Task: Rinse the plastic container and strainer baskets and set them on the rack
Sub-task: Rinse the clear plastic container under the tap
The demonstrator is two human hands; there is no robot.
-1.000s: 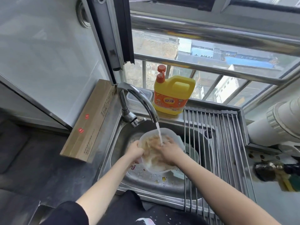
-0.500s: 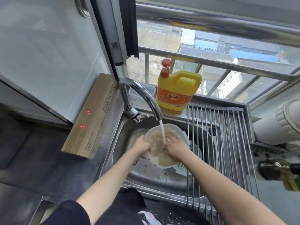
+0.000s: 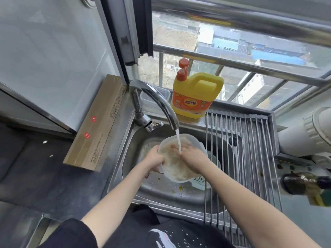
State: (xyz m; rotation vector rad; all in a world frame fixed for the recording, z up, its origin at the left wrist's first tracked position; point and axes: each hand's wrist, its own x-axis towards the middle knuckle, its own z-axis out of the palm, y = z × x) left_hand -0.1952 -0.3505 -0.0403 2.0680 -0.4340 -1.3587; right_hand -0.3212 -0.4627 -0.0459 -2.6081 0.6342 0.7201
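Left hand grip: the left hand (image 3: 155, 161) clamps the near-left rim of the translucent round plastic container (image 3: 176, 173), fingers wrapped over the lip, holding it tipped toward the person.
Right hand grip: the right hand (image 3: 194, 159) lies palm-down over the container's right rim with fingertips reaching inside; it looks pressed against the wall, but whether it grasps the rim or only rubs cannot be told.
Container position: raised above the bowl of the stainless steel sink (image 3: 125, 153), between both hands, its mouth directly under the water stream (image 3: 178, 141) falling from the curved chrome tap (image 3: 152, 102).
Contents: cloudy, pale-brown water fills the inside.
Strainer basket: a pale perforated plastic piece (image 3: 198, 181) shows just below the container, at the rack's left edge; probably one basket, mostly hidden.
Rack: the steel-rod roll-up drying rack (image 3: 250, 149) spans the sink's right half, with nothing resting on the visible bars.
Nearby: a yellow detergent jug with an orange pump (image 3: 196, 93) stands on the ledge behind the tap.
Step in hand: scrubbing and rinsing the container, judged early in the task.
Next move: probably tip out the murky water, rinse clear, then carry it right onto the rack.
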